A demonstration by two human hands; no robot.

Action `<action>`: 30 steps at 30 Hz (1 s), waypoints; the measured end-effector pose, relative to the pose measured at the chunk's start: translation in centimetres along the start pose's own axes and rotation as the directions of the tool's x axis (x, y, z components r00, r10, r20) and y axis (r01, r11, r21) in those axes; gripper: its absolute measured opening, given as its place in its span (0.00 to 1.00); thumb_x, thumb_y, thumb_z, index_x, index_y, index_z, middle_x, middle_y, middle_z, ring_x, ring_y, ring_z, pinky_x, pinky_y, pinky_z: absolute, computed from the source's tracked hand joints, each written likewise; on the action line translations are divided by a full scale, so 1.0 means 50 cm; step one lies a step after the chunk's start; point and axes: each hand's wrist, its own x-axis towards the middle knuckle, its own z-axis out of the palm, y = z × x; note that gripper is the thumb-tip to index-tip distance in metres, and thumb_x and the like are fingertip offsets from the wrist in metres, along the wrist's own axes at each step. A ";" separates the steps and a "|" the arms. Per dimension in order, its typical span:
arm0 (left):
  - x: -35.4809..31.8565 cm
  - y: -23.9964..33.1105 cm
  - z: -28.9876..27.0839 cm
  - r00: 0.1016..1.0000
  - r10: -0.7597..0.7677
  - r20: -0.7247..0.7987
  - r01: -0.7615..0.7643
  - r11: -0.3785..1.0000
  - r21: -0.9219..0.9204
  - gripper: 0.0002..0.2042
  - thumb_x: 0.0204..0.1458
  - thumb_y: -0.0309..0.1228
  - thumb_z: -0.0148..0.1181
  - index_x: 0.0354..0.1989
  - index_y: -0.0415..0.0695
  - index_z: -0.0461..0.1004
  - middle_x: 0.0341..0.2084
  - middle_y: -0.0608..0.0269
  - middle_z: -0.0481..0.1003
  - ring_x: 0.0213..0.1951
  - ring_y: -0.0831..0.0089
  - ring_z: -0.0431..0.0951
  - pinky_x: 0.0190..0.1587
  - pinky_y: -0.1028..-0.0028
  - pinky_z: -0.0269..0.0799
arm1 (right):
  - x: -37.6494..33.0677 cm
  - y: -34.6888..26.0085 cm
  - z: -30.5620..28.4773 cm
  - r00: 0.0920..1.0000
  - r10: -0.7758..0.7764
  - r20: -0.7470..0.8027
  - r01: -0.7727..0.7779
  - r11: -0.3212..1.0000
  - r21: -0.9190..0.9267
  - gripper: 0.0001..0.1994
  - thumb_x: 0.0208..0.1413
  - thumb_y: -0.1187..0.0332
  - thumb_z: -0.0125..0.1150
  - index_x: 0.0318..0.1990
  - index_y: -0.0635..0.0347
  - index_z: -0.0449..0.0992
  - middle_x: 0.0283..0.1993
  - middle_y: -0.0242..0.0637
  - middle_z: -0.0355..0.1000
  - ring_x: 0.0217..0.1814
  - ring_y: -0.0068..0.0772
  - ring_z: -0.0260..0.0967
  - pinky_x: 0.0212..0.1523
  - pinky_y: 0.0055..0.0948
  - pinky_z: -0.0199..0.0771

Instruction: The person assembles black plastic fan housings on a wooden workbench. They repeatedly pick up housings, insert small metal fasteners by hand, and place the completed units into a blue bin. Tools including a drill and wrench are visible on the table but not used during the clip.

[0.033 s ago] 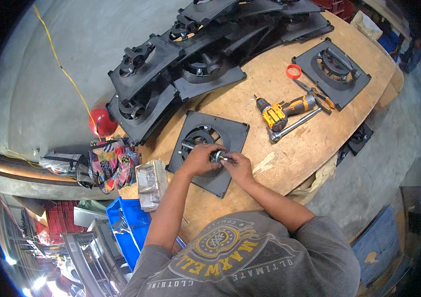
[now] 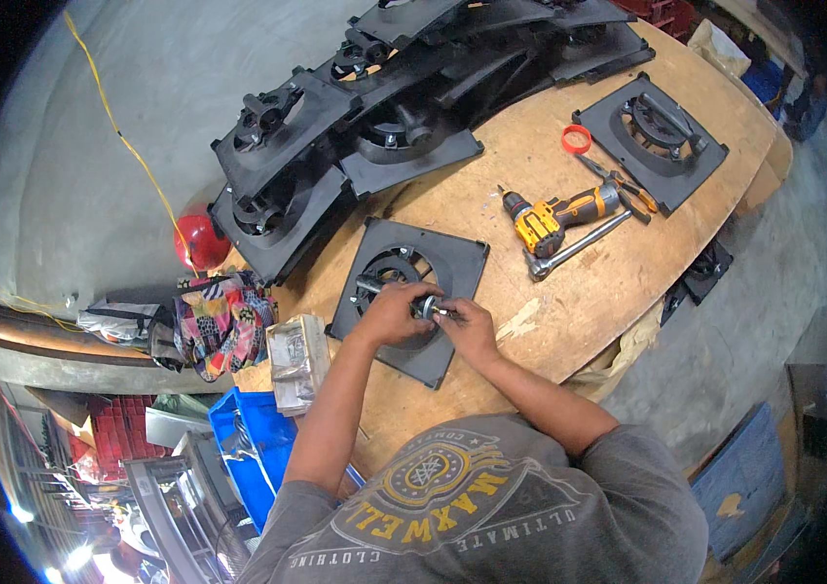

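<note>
Two bare hands meet over a black square panel, the left hand (image 2: 397,314) curled round a small round fitting (image 2: 427,308) of black and bright metal, the right hand (image 2: 469,332) pinching at its near end between thumb and fingers; just where the fingertips press is partly hidden. That black square panel (image 2: 448,261) lies flat beneath them on the wooden worktop (image 2: 569,316), its round opening with ring and arms partly covered by the left hand. Just left of the panel, at the worktop's edge, an open whitish box (image 2: 322,362) holds pale, clear-looking contents, too indistinct to name. Below it and further left is an open blue bin (image 2: 275,434), with dark pieces and pale strands inside. A bundle of patterned cloth (image 2: 228,329) sits beyond the box, near a red rounded object (image 2: 201,241). Right of the panel lie a yellow-and-black drill (image 2: 538,228), a ratchet wrench (image 2: 581,247) and orange-handled pliers (image 2: 640,200), with a red ring (image 2: 577,140) near another black panel (image 2: 653,141). Many more panels (image 2: 404,92) are piled along the far side. At the lower left, red crates (image 2: 119,428) stand past the bin; what they hold cannot be made out.
</note>
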 end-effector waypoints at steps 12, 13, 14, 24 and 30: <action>0.010 -0.018 0.006 0.999 0.038 -0.007 -0.038 0.998 -0.049 0.29 0.38 0.34 0.72 0.53 0.50 0.73 0.48 0.55 0.76 0.55 0.52 0.72 0.63 0.59 0.58 | 0.019 -0.015 -0.017 0.993 -0.102 0.062 0.106 0.992 -0.071 0.08 0.52 0.72 0.67 0.39 0.63 0.79 0.38 0.45 0.76 0.40 0.44 0.77 0.39 0.35 0.75; 0.010 -0.019 0.006 0.999 0.036 0.003 -0.035 0.998 -0.043 0.29 0.38 0.34 0.72 0.53 0.49 0.73 0.48 0.55 0.76 0.55 0.52 0.71 0.63 0.59 0.58 | 0.019 -0.016 -0.017 0.997 -0.050 0.060 0.056 0.993 -0.108 0.08 0.53 0.71 0.67 0.38 0.63 0.78 0.38 0.45 0.76 0.39 0.44 0.77 0.38 0.35 0.75; 0.010 -0.019 0.006 0.999 0.036 0.000 -0.036 0.998 -0.044 0.29 0.38 0.34 0.72 0.53 0.49 0.72 0.48 0.54 0.75 0.55 0.51 0.71 0.63 0.58 0.57 | 0.019 -0.017 -0.015 0.998 -0.044 0.051 0.049 0.993 -0.103 0.08 0.53 0.70 0.67 0.38 0.64 0.78 0.36 0.45 0.76 0.37 0.41 0.77 0.37 0.33 0.75; 0.006 -0.019 0.023 0.994 0.077 -0.078 -0.079 0.997 -0.022 0.29 0.36 0.34 0.69 0.52 0.49 0.72 0.47 0.53 0.75 0.56 0.51 0.70 0.65 0.57 0.54 | 0.036 -0.033 -0.009 0.993 0.115 0.038 -0.099 0.949 -0.301 0.23 0.63 0.53 0.56 0.29 0.68 0.77 0.21 0.49 0.73 0.24 0.49 0.73 0.29 0.42 0.71; 0.004 -0.021 0.030 0.995 0.046 -0.091 -0.051 0.997 -0.053 0.29 0.35 0.36 0.70 0.51 0.49 0.73 0.45 0.53 0.75 0.54 0.50 0.70 0.63 0.56 0.55 | 0.039 -0.029 -0.035 0.941 0.321 0.111 -0.294 0.933 -0.207 0.25 0.66 0.50 0.50 0.31 0.68 0.77 0.26 0.55 0.73 0.30 0.57 0.74 0.31 0.46 0.70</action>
